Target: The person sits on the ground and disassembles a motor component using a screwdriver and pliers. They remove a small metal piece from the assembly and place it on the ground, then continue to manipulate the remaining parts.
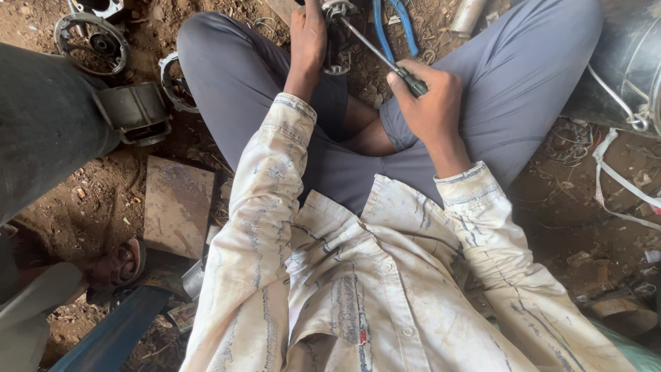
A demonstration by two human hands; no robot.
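Head view, looking down on a seated person, legs crossed on bare dirt. Right hand (pixel 430 103): clenched around the dark handle of a screwdriver (pixel 375 52). Long axis of the tool: a diagonal from the handle at lower right up and left, tip meeting a small metal part (pixel 336 14) at the top edge of the frame, between the knees. Left hand (pixel 307 38): extended forward past the left knee, resting on or gripping that same part; fingers partly cut off by the frame, so the grip cannot be told for certain. Left hand lies nearer the part; right hand stands back from it by the length of the shaft. Surroundings: blue-handled pliers (pixel 396 24) just right of the shaft; a round metal housing (pixel 93 41) well apart at upper left; a flat stone slab (pixel 177 205) beside the left thigh; another person's sandalled foot (pixel 120 262) at lower left.
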